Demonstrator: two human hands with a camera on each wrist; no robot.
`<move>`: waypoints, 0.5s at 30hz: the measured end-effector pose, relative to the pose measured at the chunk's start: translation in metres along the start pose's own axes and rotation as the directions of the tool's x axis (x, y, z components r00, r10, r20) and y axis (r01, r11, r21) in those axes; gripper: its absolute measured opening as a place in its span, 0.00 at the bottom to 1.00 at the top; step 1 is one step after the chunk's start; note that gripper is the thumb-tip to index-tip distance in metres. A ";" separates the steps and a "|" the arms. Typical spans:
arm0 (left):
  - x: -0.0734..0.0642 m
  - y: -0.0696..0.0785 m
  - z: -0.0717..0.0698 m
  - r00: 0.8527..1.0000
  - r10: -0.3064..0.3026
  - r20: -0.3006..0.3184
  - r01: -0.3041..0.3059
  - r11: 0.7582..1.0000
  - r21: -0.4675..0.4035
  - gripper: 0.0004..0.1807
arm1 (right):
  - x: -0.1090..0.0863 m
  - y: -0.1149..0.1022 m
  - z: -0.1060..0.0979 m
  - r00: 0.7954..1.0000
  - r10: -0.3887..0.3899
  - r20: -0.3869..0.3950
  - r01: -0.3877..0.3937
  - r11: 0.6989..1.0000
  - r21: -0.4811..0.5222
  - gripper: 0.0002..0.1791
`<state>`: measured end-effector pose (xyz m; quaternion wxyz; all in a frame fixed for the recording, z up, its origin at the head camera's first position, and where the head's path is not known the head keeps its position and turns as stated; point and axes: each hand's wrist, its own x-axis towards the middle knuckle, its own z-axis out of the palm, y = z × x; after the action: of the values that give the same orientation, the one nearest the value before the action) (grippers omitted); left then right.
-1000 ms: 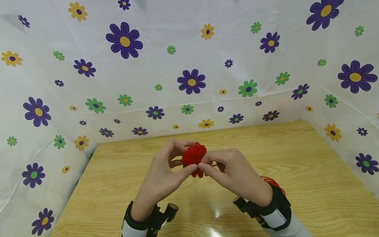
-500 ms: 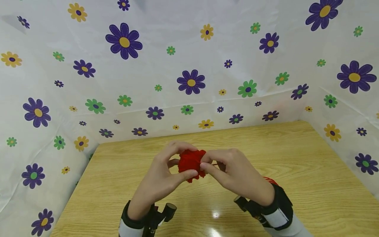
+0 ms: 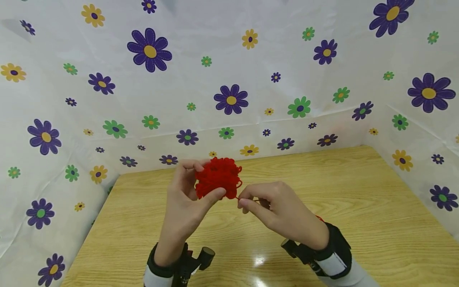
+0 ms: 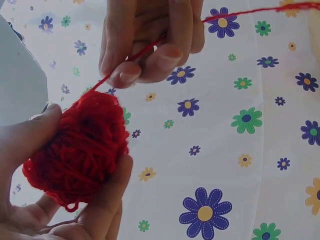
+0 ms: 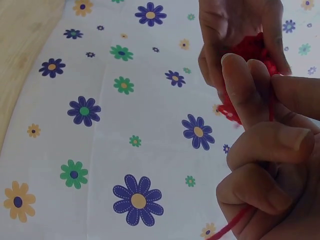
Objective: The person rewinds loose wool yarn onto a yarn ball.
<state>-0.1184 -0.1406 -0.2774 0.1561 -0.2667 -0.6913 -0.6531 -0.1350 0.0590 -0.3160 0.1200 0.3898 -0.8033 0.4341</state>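
Note:
A ball of red yarn (image 3: 218,177), with small loops sticking out at its edges, is held above the table in my left hand (image 3: 184,207). The thumb lies across its near side and the fingers curve round the far side. Just to the right, my right hand (image 3: 283,209) pinches the red strand (image 4: 100,82) that leads off the ball. In the right wrist view the strand runs through the right hand's curled fingers (image 5: 265,145) and trails out below. A short taut length of it spans the gap between ball and fingertips.
Beneath both hands is a wood-grain table (image 3: 143,223). A white cloth with printed flowers (image 3: 229,59) hangs behind it and on both sides. A bit of red yarn (image 3: 320,218) shows beside the right wrist. Each wrist wears a black strap with a camera.
My left hand has moved left and up with the ball, turning it so more of it shows. The gap to my right hand has grown, with the strand now stretched between them.

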 end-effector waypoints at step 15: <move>-0.003 0.003 0.006 0.996 0.065 0.055 -0.060 0.993 -0.097 0.23 | 0.002 0.007 0.003 0.999 0.031 0.019 -0.032 0.999 0.043 0.04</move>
<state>-0.1137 -0.1350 -0.2768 0.1435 -0.3142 -0.6549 -0.6721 -0.1410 0.0583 -0.3213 0.0972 0.3838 -0.8007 0.4496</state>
